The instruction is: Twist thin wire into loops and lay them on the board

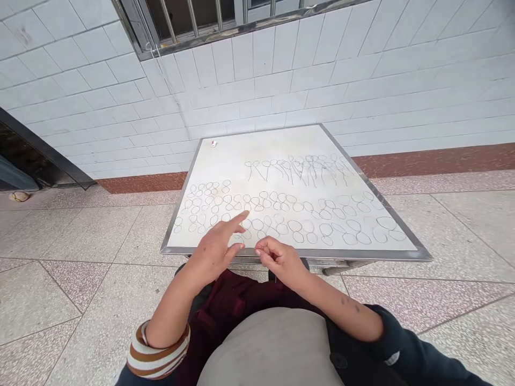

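Both hands are over the near edge of the bench [265, 139], close together but apart from each other, just left of the middle of the frame. On the left hand [219, 244], index finger and thumb stand spread; on the right hand [281, 260], thumb and fingers are pinched together, though whether a fine wire sits between them I cannot tell.

Thin dark wire loops [296, 231] lie in uneven rows across the near half of the bench, many joined in pairs, some just beyond the left fingers. Farther back, right of centre, long-tailed wire loops [300, 170] overlap in a band. The bench top is white, lightly stained, bordered by grey metal; a small red-and-white object [214, 143] rests at its far left corner.

Behind rises a white-tiled wall [265, 102] with a reddish-brown skirting [434, 162], a barred window [219, 16] at the top and a pale cord [171, 91] hanging below it. Speckled terrazzo flooring [108, 305] surrounds the bench; a dark doorway [24, 145] opens at the left edge.
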Tool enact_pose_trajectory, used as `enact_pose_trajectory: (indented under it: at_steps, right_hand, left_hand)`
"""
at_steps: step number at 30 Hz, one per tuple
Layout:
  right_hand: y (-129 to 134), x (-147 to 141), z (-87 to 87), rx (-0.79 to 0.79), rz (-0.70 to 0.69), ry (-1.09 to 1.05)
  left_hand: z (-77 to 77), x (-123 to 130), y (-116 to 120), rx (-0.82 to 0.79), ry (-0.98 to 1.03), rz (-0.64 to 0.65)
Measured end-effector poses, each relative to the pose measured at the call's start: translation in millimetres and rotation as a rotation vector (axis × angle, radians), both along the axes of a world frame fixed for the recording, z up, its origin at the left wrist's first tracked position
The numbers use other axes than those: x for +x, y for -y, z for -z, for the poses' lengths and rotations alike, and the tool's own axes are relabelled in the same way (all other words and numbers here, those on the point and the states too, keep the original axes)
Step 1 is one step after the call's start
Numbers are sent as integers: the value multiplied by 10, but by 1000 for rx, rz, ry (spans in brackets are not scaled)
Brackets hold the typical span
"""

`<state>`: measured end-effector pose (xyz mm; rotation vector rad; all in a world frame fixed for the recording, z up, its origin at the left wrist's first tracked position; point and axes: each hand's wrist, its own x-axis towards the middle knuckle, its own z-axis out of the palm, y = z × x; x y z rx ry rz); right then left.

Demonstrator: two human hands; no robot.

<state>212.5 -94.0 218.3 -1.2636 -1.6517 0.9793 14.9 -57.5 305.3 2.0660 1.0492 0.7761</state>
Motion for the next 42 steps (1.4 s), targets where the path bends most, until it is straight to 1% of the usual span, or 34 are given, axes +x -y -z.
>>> enact_pose_trajectory:
  at_steps: [2,4,5,7,8,9,11,14,17,22,27,33,39,42]
  right_hand:
    - [-10,-8,-1,-48,96,-139]
    - [-29,-13,-15,-63,164,-227]
    - [-39,-17,-24,-59,189,-255]
    - [-57,-28,-39,-33,224,-277]
    - [-62,-35,-42,-17,232,-272]
    - [-63,-44,-43,0,233,-261]
    - [-55,-64,-34,29,220,-223]
    - [-23,-91,-14,67,201,-158]
    - [3,-108,6,99,182,-104]
    - [2,-109,74,202,151,-6]
    - [-3,-113,117,307,114,43]
    - [-13,-94,121,520,77,86]
    - [-49,-5,195,758,41,384]
    - [-59,29,212,869,4,484]
  left_hand:
    - [59,-21,-9,36,260,-266]
    - [219,-9,17,11,565,-560]
    - [319,19,44,-45,647,-627]
    - [511,120,117,-276,665,-550]
    - [583,187,156,-353,687,-504]
    - [634,258,192,-405,717,-467]
    - [673,384,243,-443,792,-431]
    - [643,489,264,-433,873,-442]
    - [600,503,270,-434,894,-446]
    - [556,485,327,-402,845,-476]
    - [531,456,369,-369,783,-516]
    - [525,391,357,-423,765,-529]
    - [505,318,326,-495,768,-519]
    - [510,284,297,-524,752,-513]
